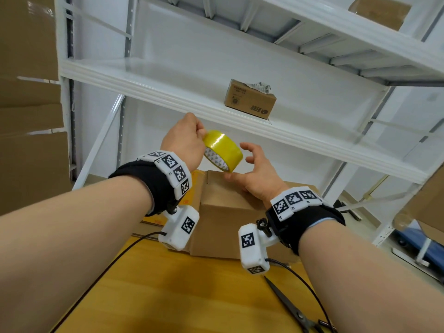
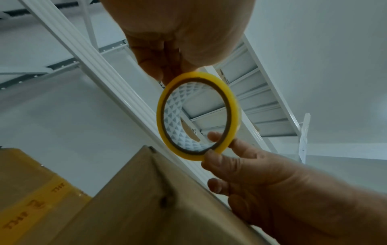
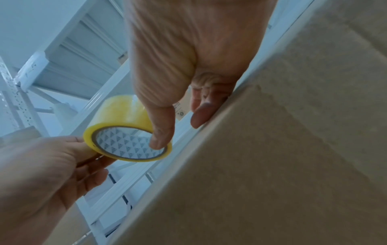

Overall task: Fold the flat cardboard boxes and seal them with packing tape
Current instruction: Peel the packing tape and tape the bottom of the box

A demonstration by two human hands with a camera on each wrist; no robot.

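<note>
My left hand (image 1: 192, 138) holds a roll of yellow packing tape (image 1: 223, 147) up in the air, pinching its upper left rim. The roll (image 2: 160, 116) shows a white patterned core. My right hand (image 1: 252, 169) is just right of the roll; its thumb touches the lower rim and its fingers are spread and loosely curved. In the right wrist view the thumb (image 3: 161, 132) lies against the roll's edge (image 3: 117, 112). Directly below both hands a folded brown cardboard box (image 1: 223, 212) stands on the wooden table (image 1: 192, 296).
Black scissors (image 1: 288, 306) lie on the table at the front right. A box with yellow tape (image 2: 31, 190) sits behind the folded one. A white metal shelf (image 1: 168, 87) carries a small printed carton (image 1: 249, 102). Stacked cardboard (image 1: 28, 140) stands at the left.
</note>
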